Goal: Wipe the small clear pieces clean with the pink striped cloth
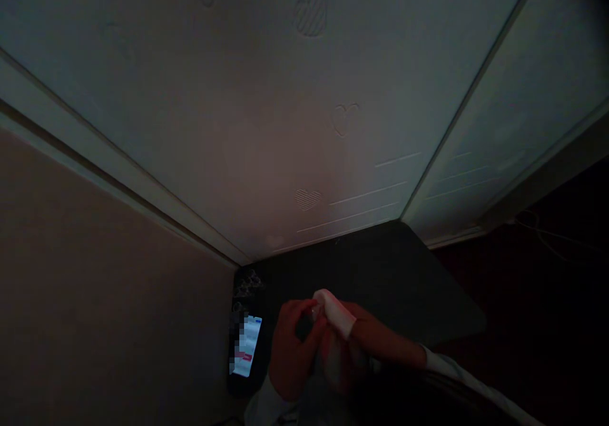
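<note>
Pale pinkish-white, cloth-like strip (337, 315) was between both hands, above dark, round-cornered bench (390, 273). Left hand (289, 346) was curled, finger and thumb pinching strip's end; right hand (361, 324) was partly hidden, grip could not be told. Lit rectangular phone (250, 343) lay at left.

Table (380, 280) before panel (261, 127); hands (291, 343) at table's near side, phone (248, 346) left (beside wall (143, 286)).

On my feed this looks like a dim room in a home: hearts (307, 199) and lines (368, 193) pattern the pale panel (257, 134), a dark table (380, 280) sits at the panel's foot, and a lit phone (250, 345) lies near the panel's lower left corner.
</note>
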The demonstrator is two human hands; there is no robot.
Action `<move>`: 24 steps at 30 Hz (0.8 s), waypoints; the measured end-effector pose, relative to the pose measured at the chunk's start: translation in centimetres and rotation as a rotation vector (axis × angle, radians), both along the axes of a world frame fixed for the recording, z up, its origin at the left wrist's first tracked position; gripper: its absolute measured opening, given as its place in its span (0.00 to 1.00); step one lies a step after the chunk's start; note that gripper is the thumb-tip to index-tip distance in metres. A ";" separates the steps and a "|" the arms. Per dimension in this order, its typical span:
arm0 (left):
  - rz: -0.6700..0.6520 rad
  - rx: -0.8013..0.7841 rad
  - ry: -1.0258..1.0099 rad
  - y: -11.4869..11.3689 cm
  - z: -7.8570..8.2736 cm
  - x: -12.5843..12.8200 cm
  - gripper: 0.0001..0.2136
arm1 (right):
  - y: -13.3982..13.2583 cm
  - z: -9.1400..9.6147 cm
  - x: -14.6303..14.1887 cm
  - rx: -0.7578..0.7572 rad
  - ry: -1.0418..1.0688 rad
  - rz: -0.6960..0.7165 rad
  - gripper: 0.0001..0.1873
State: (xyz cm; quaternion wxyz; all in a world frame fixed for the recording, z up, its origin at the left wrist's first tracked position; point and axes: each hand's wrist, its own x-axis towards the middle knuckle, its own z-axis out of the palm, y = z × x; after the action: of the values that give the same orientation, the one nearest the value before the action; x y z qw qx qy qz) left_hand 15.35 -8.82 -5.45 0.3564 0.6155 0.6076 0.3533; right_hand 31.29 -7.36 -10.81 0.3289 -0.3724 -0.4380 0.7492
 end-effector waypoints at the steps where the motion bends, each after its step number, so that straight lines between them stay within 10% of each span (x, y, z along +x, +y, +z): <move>1: -0.004 -0.003 0.004 0.0 0.0 0.0 0.07 | 0.0 0.2 0.1 0.012 0.014 -0.001 0.18; 5: 0.002 -0.017 -0.022 -0.2 -0.2 -0.1 0.06 | 0.2 1.6 0.4 0.020 0.033 -0.069 0.31; 24: 0.023 -0.092 -0.145 -0.6 -0.8 -1.1 0.09 | 0.4 2.2 0.0 0.295 -0.198 0.204 0.09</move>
State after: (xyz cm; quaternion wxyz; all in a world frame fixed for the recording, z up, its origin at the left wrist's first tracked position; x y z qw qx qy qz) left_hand 14.23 -9.46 -6.23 0.4233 0.5642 0.6030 0.3727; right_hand 31.32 -6.93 -8.65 0.2574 -0.3457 -0.6085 0.6663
